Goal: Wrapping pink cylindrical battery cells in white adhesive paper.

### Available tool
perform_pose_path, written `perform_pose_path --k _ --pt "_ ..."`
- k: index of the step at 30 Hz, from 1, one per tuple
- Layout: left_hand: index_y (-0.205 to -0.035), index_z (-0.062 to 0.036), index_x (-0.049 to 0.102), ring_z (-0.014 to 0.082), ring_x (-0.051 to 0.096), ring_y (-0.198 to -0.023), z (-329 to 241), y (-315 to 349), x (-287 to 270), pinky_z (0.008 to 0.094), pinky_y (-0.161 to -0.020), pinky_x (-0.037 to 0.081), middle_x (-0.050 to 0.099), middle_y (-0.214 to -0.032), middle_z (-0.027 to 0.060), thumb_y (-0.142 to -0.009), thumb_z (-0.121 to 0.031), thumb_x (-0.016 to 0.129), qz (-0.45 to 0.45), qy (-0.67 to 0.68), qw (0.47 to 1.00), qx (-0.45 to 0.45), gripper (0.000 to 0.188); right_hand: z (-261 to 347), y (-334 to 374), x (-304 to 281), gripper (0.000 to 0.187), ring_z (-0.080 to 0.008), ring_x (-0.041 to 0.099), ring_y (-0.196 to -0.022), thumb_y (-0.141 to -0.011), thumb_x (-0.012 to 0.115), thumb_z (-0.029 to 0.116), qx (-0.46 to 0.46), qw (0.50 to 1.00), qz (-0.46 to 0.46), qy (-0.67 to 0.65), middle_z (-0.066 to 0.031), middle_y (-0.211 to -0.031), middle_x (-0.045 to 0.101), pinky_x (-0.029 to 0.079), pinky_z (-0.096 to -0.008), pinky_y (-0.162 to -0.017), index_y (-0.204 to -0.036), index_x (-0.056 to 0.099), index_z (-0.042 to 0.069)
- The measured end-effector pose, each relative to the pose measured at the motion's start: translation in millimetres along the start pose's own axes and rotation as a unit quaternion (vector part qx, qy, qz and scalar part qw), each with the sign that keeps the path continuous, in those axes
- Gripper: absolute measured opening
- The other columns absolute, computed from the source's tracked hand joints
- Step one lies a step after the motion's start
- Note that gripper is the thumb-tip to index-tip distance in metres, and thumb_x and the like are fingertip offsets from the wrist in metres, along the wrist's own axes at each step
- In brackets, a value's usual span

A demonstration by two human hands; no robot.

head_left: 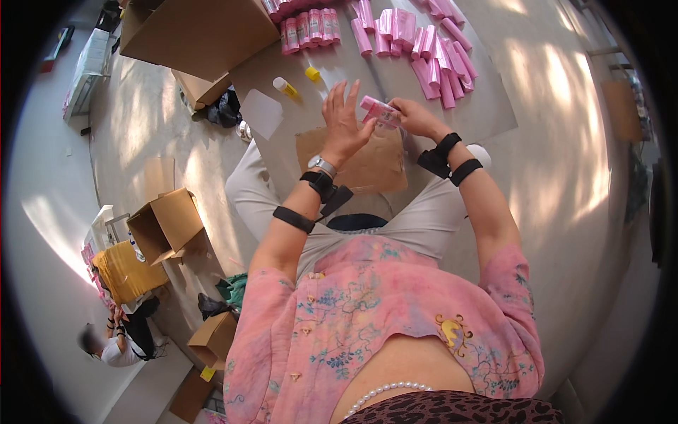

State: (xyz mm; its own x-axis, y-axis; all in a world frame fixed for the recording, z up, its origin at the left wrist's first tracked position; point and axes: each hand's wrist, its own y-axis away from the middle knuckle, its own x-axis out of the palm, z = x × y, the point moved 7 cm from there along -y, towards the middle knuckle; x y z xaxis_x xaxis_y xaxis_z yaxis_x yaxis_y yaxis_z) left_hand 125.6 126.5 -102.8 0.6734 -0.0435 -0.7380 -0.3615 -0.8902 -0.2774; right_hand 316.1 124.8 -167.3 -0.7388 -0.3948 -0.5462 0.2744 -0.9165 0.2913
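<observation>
Over the work surface, my right hand (pixel 420 119) pinches a small pink roll (pixel 382 112) with a printed label by its right end. My left hand (pixel 342 131) is raised beside it with fingers spread, and the thumb reaches the roll's lower left side; whether it presses on it I cannot tell. Beneath both hands lies a flat piece of brown cardboard (pixel 353 166). A glue stick (pixel 285 87) with a white and yellow body lies left of my left hand, its yellow cap (pixel 313 74) apart from it. Near them rests a whitish sheet (pixel 262 113).
Labelled pink rolls (pixel 311 30) stand grouped at the far side; loose glossy pink rolls (pixel 441 63) lie right of them. A large cardboard box (pixel 201 35) is at the far left. Another open box (pixel 166 225) sits on the floor. A person (pixel 123 343) sits at the lower left.
</observation>
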Motion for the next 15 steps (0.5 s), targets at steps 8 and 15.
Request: perform_pose_path --k 8,15 --pt "-0.110 -0.0116 0.075 0.0271 0.069 -0.099 10 -9 12 0.0439 -0.107 0.040 0.076 -0.102 0.0069 -0.085 -0.018 0.077 0.189 0.012 0.981 0.036 0.026 50 22 21 0.037 -0.0424 0.062 -0.101 -0.084 0.059 -0.006 -0.100 0.981 -0.059 0.155 -0.0191 -0.109 0.064 0.051 -0.0477 -0.086 -0.119 0.062 0.004" --pt "-0.094 -0.0097 0.068 0.0274 0.066 -0.092 -15 11 -4 0.0434 -0.098 0.044 0.069 -0.091 0.0062 -0.080 -0.012 0.077 0.040 -0.067 0.988 0.130 0.016 79 46 32 0.025 -0.0324 0.064 -0.104 -0.085 0.061 0.004 -0.224 0.898 -0.226 0.305 -0.0146 -0.104 0.065 0.049 -0.0427 -0.098 -0.110 0.063 0.002"
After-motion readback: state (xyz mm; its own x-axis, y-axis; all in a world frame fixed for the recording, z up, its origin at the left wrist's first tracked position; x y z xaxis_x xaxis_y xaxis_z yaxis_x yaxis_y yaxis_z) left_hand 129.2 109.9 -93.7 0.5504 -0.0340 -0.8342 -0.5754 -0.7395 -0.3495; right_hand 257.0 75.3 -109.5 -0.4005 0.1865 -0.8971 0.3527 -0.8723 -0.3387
